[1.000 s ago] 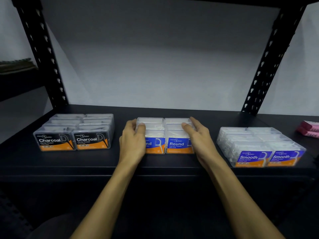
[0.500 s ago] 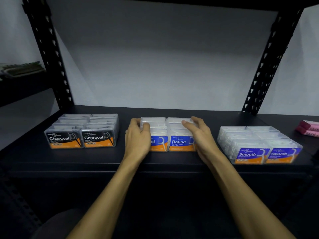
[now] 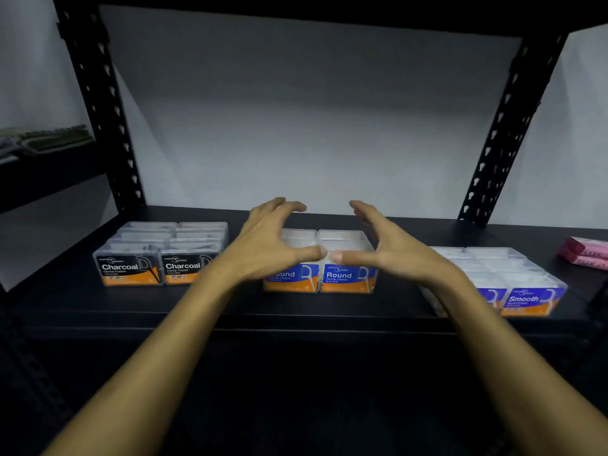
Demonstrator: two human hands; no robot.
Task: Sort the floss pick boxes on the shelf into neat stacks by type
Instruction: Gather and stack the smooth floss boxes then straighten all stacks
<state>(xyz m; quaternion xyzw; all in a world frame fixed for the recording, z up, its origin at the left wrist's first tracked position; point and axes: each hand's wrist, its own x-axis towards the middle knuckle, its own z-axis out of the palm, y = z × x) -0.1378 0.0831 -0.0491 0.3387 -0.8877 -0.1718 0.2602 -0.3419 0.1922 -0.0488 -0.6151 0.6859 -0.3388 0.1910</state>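
Three groups of clear floss pick boxes stand on the black shelf (image 3: 230, 307). The black-labelled Charcoal boxes (image 3: 158, 255) sit at the left, the blue-labelled Round boxes (image 3: 342, 258) in the middle, the blue-labelled Smooth boxes (image 3: 513, 278) at the right. My left hand (image 3: 266, 245) hovers over the left side of the Round group, fingers spread and bent, holding nothing. My right hand (image 3: 391, 248) hovers over its right side the same way. The two thumbs point at each other above the front boxes. My right forearm hides part of the Smooth group.
Black perforated uprights stand at the back left (image 3: 108, 126) and back right (image 3: 503, 143) of the shelf. A pink packet (image 3: 585, 251) lies at the far right edge. A white wall is behind the shelf, and an upper shelf board is overhead.
Both hands have lifted off the sides of the Round group and now hover above it with fingers spread. The view has shifted nearer and slightly right.
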